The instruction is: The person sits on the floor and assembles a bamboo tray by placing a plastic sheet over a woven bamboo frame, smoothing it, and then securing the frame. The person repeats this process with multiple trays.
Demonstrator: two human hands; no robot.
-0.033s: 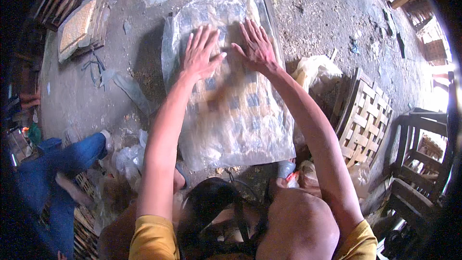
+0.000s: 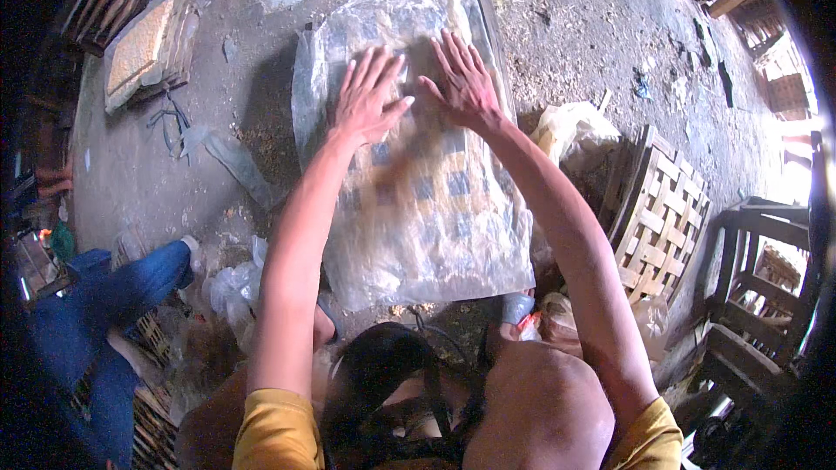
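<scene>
A clear, wrinkled plastic sheet (image 2: 409, 270) covers a rectangular slab with a dark-and-tan checkered pattern, like a woven frame, on the ground before me. Both palms lie on the sheet's far half. My left hand (image 2: 370, 100) rests left of the middle, fingers spread and thumb pointing right. Beside it, my right hand (image 2: 466, 87) presses flat with its fingers fanned out and its thumb toward the left hand. Neither grasps anything. What lies under the plastic is blurred by its folds, and a brownish patch shows below the hands.
To the right leans a woven slatted frame (image 2: 666, 218), with a whitish plastic bag (image 2: 575, 130) behind it. A dark wooden rack (image 2: 766, 278) stands farther right. At far left lies a yellowish slab on boards (image 2: 139, 48). Another person's jeans-clad leg (image 2: 131, 287) is at lower left.
My left hand has shifted very slightly to the right, and my right hand a touch farther away. The sheet stays in place.
</scene>
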